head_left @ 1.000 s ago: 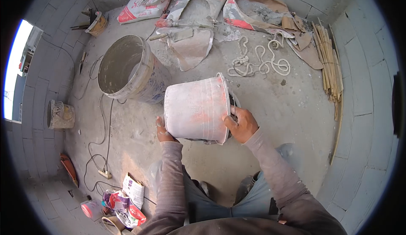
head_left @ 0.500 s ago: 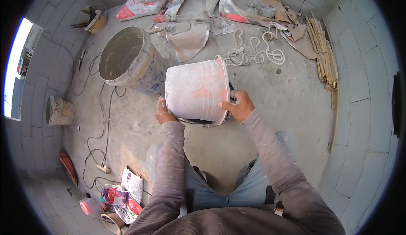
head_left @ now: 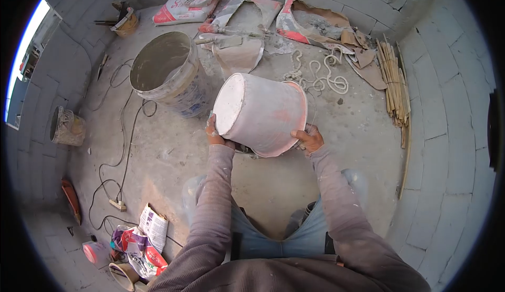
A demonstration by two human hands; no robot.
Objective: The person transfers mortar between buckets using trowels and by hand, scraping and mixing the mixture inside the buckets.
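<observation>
Tilted on its side in front of me is a pinkish-white bucket [head_left: 265, 113], its base toward the left and its rim toward the right. My left hand [head_left: 215, 132] grips it at the base end. Fingers of my right hand [head_left: 310, 138] are closed over the rim, thumb on the outer wall. Below the bucket, a dark round thing is mostly hidden by it. Just behind on the left stands a large plaster-smeared bucket [head_left: 173, 76], with greyish material inside.
Opened cement bags [head_left: 315, 23] lie along the back wall, with a tangled rope [head_left: 329, 76] before them. Bundled wooden sticks [head_left: 394, 87] lean at the right. A cable [head_left: 123, 155] crosses the left floor near a small bucket [head_left: 68, 127] and crumpled bags [head_left: 144, 242].
The bucket has turned so that its round base now shows on the left. It has shifted slightly right, and my right hand has moved right and down with the rim.
</observation>
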